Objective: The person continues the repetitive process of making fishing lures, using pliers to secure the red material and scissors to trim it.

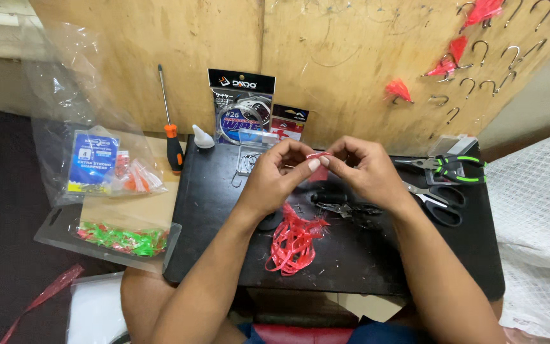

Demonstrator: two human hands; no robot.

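Observation:
My left hand [279, 173] and my right hand [363, 171] meet above a black work surface [377, 255]. Between their fingertips they pinch a thin red strand [319, 155], each hand holding one end. Below the hands lies a loose bundle of red plastic strips [295, 242]. Dark pliers [345, 207] rest just under my right hand. Loose metal hooks [246, 164] lie behind my left hand.
Green-handled pliers [453, 167] and black scissors [437, 202] lie at the right. An orange-handled screwdriver [172, 137], a white nozzle cap [202, 137] and wire packets [242, 105] stand at the back. Plastic bags [97, 165] with red and green strips [125, 239] sit left. Hooks with red tufts [456, 60] hang on the board.

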